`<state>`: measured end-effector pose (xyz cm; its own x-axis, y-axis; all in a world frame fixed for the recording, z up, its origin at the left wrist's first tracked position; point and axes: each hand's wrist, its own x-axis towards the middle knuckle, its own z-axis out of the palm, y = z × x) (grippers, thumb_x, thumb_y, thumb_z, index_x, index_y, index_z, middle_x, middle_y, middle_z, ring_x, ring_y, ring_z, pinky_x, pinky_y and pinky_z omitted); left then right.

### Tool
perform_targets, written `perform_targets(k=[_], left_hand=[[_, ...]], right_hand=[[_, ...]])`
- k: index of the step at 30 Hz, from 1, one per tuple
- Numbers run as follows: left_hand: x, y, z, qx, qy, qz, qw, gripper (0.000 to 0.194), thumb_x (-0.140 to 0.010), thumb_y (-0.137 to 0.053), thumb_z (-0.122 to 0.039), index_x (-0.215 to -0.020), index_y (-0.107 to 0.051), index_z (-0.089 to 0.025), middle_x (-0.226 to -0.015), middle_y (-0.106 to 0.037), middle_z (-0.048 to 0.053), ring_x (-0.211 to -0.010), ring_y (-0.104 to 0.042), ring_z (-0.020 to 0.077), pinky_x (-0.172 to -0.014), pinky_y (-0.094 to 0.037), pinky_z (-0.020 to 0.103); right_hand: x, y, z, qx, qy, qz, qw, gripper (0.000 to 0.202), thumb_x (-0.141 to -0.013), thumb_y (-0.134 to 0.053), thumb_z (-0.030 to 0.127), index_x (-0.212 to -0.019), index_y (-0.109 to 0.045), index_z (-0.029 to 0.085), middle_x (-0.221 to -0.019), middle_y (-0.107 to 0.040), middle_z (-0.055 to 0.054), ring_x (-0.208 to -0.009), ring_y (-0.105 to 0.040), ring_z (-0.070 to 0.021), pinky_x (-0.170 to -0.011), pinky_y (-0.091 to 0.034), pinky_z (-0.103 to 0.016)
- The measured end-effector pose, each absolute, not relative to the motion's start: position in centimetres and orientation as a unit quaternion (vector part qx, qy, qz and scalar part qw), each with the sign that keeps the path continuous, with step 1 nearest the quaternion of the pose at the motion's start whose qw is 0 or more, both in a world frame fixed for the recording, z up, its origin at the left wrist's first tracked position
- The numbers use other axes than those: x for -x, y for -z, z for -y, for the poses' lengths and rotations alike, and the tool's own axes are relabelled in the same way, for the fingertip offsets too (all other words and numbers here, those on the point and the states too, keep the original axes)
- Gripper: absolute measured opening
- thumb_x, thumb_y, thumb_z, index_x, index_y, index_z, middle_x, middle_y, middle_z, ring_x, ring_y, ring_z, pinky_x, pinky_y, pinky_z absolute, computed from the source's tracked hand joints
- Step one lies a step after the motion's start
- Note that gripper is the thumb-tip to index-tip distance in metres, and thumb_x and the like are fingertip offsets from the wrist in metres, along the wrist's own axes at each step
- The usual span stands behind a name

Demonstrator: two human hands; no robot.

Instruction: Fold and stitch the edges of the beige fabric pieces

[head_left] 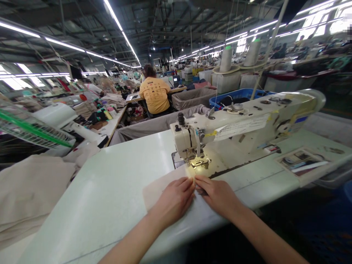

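Observation:
A pale beige fabric piece [154, 189] lies on the light green table in front of the sewing machine [189, 141], its far edge reaching the lit needle area. My left hand [177, 196] rests on this fabric, fingers drawn together and fingertips gripping its right edge. Close beside it, my right hand [217, 194] pinches the same edge between thumb and fingers. The fingertips of both hands nearly touch, just in front of the presser foot [199, 163]. Part of the fabric is hidden under my left hand.
Stacked beige fabric [35, 190] lies to the left, near a white fan [56, 119]. Thread cones [226, 60] stand behind the machine by a blue basket [213, 101]. A tray of small tools [299, 161] is on the right. A person in yellow [155, 93] sits ahead.

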<state>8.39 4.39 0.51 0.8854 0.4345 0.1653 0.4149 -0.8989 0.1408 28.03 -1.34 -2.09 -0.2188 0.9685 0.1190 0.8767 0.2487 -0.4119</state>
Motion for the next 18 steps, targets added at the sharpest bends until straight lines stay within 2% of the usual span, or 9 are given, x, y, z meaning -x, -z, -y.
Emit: perform_targets(k=[7, 14, 18], left_hand=[[-8.6, -0.8, -7.4, -0.969, -0.110, -0.218, 0.040, 0.029, -0.102, -0.042, -0.025, -0.117, -0.065, -0.016, -0.116, -0.068, 0.012, -0.113, -0.063, 0.0259, -0.101, -0.054, 0.043], [-8.8, -0.9, -10.8, -0.967, -0.126, -0.217, 0.047, 0.031, -0.103, -0.041, -0.026, -0.112, -0.070, -0.016, -0.117, -0.069, 0.012, -0.112, -0.064, 0.0247, -0.101, -0.054, 0.041], [-8.8, -0.9, -11.8, -0.970, -0.124, -0.207, 0.043, 0.034, -0.104, -0.038, -0.027, -0.107, -0.071, -0.017, -0.115, -0.070, 0.011, -0.108, -0.065, 0.0237, -0.098, -0.055, 0.040]], right_hand=[[-27.9, 1.4, -1.1, 0.591, -0.121, 0.772, 0.203, 0.032, -0.096, -0.052, 0.017, -0.124, -0.067, 0.023, -0.138, -0.063, -0.003, -0.111, -0.067, -0.0225, -0.092, -0.053, -0.030], [-27.9, 0.8, -2.5, 0.598, -0.112, 0.770, 0.193, 0.029, -0.097, -0.054, 0.018, -0.119, -0.071, 0.024, -0.137, -0.063, -0.002, -0.105, -0.070, -0.0241, -0.089, -0.055, -0.034], [-27.8, 1.2, -1.7, 0.592, -0.121, 0.767, 0.215, 0.028, -0.097, -0.056, 0.020, -0.122, -0.070, 0.022, -0.137, -0.064, -0.002, -0.110, -0.068, -0.0247, -0.095, -0.054, -0.035]])
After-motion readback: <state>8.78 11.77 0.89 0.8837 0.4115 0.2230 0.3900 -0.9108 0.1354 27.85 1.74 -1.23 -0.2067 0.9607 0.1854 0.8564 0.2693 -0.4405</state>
